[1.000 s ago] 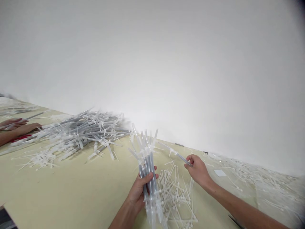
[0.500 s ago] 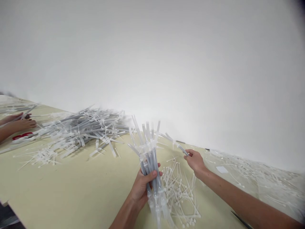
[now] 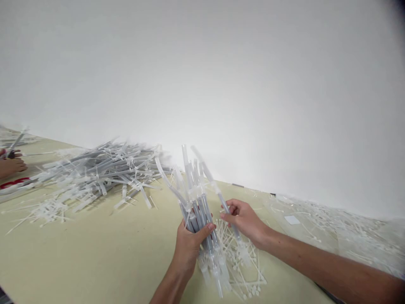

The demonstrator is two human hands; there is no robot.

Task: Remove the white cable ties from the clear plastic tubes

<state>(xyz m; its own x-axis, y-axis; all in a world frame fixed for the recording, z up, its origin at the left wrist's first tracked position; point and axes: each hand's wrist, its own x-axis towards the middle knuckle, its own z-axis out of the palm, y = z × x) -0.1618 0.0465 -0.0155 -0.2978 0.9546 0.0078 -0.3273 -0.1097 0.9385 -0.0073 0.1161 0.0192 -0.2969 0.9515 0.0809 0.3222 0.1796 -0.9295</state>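
A bundle of grey tubes (image 3: 202,211) with clear ends and pale joints stands nearly upright in my left hand (image 3: 191,245), thumb across the front and fingers wrapped behind. Just right of it, my right hand (image 3: 242,221) pinches a single grey tube (image 3: 216,188) of the same kind, tilted with its top toward the bundle. Below both hands lies a loose heap of white cable ties (image 3: 247,278) on the yellowish tabletop (image 3: 110,257). The bundle covers part of this heap.
A large pile of similar tubes (image 3: 117,169) lies to the left, with more cable ties (image 3: 49,211) before it. Another person's hand (image 3: 12,162) works at far left near red-handled scissors (image 3: 15,183). Clear plastic bags (image 3: 341,232) of ties lie right, along the white wall (image 3: 221,84).
My right hand has drawn its tube left and upright, close beside the bundle. The left hand keeps its hold. The view has shifted slightly to the right.
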